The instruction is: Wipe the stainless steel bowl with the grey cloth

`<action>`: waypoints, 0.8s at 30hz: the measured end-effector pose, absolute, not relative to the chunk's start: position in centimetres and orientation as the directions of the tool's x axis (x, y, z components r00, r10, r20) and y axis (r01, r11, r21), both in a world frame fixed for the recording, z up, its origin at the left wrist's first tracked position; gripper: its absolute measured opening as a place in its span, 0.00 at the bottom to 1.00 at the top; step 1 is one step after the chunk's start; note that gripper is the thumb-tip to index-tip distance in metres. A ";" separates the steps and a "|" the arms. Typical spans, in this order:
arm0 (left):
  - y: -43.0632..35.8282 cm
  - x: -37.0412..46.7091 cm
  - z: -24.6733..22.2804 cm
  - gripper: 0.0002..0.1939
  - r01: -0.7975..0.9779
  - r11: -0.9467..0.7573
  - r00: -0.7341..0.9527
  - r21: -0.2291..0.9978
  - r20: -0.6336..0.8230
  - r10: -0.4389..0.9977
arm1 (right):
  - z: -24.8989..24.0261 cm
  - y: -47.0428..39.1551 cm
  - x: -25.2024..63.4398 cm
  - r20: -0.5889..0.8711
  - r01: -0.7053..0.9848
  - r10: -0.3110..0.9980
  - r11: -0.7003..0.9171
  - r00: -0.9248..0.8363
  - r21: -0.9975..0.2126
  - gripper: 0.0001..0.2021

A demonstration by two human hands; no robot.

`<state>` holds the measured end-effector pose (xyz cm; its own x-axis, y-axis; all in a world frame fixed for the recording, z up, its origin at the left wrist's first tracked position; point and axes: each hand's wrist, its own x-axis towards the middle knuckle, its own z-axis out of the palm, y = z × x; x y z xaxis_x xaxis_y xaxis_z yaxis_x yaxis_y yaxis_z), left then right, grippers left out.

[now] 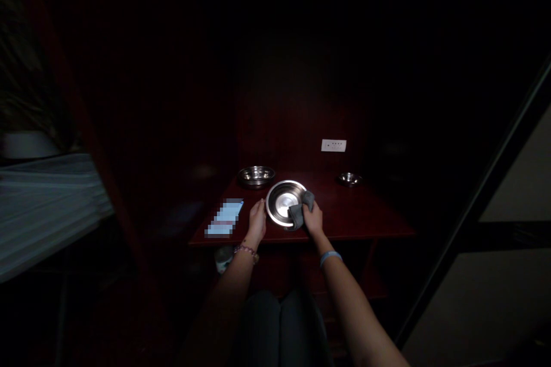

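Note:
A shiny metal bowl (279, 195) is tilted toward me above the dark red table, its inside showing. My left hand (257, 220) grips its left rim, the fingers mostly hidden behind the metal. On the other side, my right hand (314, 218) is closed on a dark grey cloth (296, 216), which lies over the bowl's right rim and partly into its inside. Farther back on the left stand stacked metal bowls (256, 176). A smaller metal bowl or small stack (349, 179) sits at the back right.
The red table (361, 212) ends in a front edge just before my knees. A blurred-out, pale blue flat item (225, 219) lies at its left. A white socket panel (333, 145) is on the back wall. Clear plastic containers (51, 200) stand far left; a jar-like container (223, 258) is below the tabletop.

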<state>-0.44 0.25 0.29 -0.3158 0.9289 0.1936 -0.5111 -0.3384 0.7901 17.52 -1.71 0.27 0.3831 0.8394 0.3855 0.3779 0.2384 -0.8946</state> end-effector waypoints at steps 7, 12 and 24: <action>0.2 -0.4 0.3 0.09 -0.515 -0.338 -0.306 0.788 0.199 0.931 | 0.0 -1.4 17.6 0.393 0.375 0.840 0.250 0.375 -0.893 0.17; 0.0 -0.3 0.6 0.07 -0.513 -0.303 -0.296 0.803 0.166 0.941 | 0.0 -1.5 17.7 0.383 0.382 0.845 0.237 0.372 -0.893 0.17; 0.1 -0.4 0.5 0.08 -0.603 -0.306 -0.286 0.737 0.158 0.945 | 0.2 -1.5 17.6 0.391 0.414 0.850 0.233 0.352 -0.880 0.18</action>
<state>-0.36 0.08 0.49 -0.2860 0.9451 0.1580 -0.6032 -0.3057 0.7366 17.62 -1.54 0.19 0.3520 0.8504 0.3910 0.4136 0.2334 -0.8800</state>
